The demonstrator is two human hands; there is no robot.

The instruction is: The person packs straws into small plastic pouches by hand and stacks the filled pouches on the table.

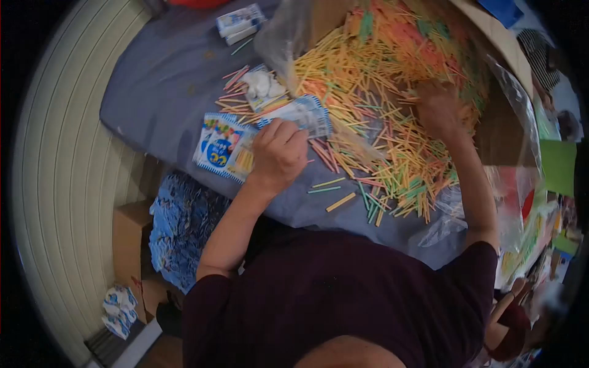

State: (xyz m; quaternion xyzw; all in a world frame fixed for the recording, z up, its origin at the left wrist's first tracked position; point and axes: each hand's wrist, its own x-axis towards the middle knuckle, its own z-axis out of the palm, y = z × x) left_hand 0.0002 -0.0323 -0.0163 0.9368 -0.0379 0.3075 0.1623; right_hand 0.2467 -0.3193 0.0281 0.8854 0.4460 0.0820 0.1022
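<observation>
My left hand point(281, 150) is closed, fingers curled at the lower edge of a clear packet point(304, 116) with blue-striped ends. Just left of it lies a blue-and-white printed packet point(216, 144), with thin yellow sticks showing in its clear part. My right hand point(438, 110) reaches into a large heap of thin coloured sticks point(368, 73), mostly yellow, with pink and green among them. Its fingers are blurred and partly sunk among the sticks, so what they hold is hidden. A crumpled white wad point(264, 84) rests on sticks beyond my left hand.
The heap spills from a plastic-lined cardboard box point(506, 132) onto the grey-covered table point(159, 92). A small white-and-blue pack point(240, 23) lies at the far side. Blue packets in bulk point(178, 230) and a cardboard box point(130, 236) stand below left. Another person point(512, 319) is at lower right.
</observation>
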